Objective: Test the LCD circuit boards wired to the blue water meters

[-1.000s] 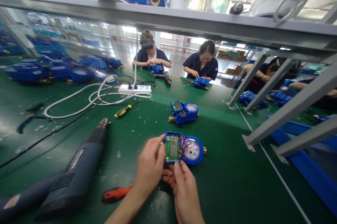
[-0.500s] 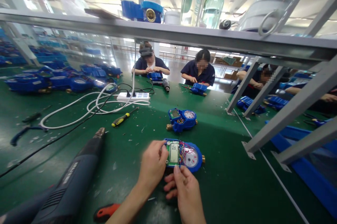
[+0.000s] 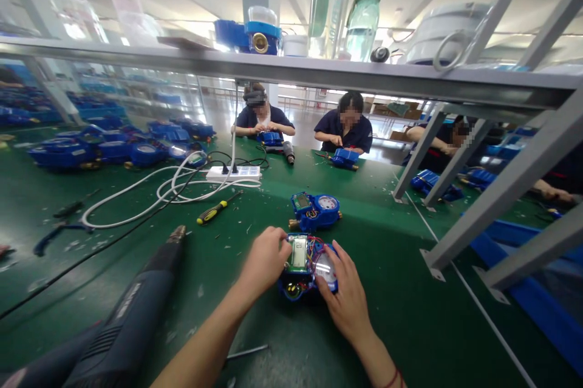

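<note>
A blue water meter lies on the green table in front of me, its housing open with coloured wires showing. My left hand pinches the small green circuit board with its display, lifted off the meter's left side. My right hand is wrapped over the meter's dial end, holding the body down. A second open blue meter sits just behind it, untouched.
A dark heat gun lies at the near left. A yellow-handled screwdriver, a white power strip with looped cables and a pile of blue meters lie beyond. Three seated people work across the table. Grey shelf struts slant down on the right.
My right hand moved from below the circuit board onto the meter's dial end. The left hand lifted the board off the housing. The camera tilted up; the red-handled tool left view.
</note>
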`<state>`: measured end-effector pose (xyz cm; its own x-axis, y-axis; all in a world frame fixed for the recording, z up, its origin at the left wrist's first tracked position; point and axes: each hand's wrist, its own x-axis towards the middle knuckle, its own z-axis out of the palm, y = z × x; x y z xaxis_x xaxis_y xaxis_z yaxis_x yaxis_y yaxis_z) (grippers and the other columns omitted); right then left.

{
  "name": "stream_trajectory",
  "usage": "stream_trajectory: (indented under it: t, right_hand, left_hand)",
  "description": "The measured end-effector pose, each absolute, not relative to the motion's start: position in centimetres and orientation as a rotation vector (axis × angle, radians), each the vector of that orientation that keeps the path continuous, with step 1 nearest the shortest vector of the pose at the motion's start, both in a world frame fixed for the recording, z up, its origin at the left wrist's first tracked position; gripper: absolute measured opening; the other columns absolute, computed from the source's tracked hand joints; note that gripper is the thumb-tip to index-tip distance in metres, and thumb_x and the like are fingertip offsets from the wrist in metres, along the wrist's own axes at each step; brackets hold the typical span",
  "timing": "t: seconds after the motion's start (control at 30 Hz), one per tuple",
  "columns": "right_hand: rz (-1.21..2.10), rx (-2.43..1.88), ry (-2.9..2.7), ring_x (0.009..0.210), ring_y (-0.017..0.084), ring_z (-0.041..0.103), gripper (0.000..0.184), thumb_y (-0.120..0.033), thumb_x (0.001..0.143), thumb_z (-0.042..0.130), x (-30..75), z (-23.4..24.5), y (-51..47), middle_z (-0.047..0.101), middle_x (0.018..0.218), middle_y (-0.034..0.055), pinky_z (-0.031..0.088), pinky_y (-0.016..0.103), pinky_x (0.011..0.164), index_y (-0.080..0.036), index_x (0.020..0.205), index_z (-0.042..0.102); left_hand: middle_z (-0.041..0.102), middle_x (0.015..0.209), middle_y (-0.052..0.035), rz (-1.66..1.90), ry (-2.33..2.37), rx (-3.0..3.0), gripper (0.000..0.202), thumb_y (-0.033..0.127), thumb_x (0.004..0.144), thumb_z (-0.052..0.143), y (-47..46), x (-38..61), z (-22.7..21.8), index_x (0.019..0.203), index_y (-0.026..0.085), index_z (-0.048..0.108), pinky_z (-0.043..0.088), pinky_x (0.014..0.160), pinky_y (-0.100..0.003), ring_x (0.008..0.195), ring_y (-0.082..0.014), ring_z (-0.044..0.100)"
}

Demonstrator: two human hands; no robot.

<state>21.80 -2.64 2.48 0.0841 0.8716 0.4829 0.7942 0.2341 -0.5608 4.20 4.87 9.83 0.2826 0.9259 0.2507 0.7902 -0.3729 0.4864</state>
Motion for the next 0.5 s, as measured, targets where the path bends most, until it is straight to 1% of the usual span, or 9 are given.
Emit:
stream_trajectory:
  t: [0.17,0.37,0.5]
  right_hand:
    - [0.208,-1.487,-1.67,0.127,0.024,0.032,0.049,-0.036,0.089,0.042,22.4,2.7,-2.3,0.032,0.139,0.0101,0.029,0.044,0.105,-0.02,0.133,0.03]
    - [0.305,-1.422,-1.629,0.129,0.024,0.03,0.05,-0.034,0.086,0.045,23.2,2.7,-1.9,0.031,0.139,0.0118,0.027,0.042,0.107,-0.018,0.131,0.031]
    - [0.343,-1.388,-1.633,0.128,0.022,0.03,0.053,-0.033,0.083,0.049,23.4,2.6,-1.8,0.033,0.138,0.0109,0.027,0.039,0.107,-0.018,0.13,0.031]
  left_hand:
    - [0.058,0.075,-0.0007,0.501,1.643,2.416,0.022,0.03,0.085,0.052,6.3,5.3,11.8,0.072,0.012,0.056,0.047,0.072,-0.032,0.073,-0.013,0.056]
    - [0.061,0.079,-0.002,0.298,1.675,2.454,0.024,0.035,0.084,0.053,7.8,6.6,13.8,0.076,0.013,0.058,0.048,0.076,-0.034,0.078,-0.0144,0.059]
    - [0.061,0.086,-0.0035,0.351,1.668,2.431,0.024,0.035,0.085,0.052,8.9,7.1,14.9,0.084,0.012,0.059,0.048,0.078,-0.036,0.082,-0.0154,0.059]
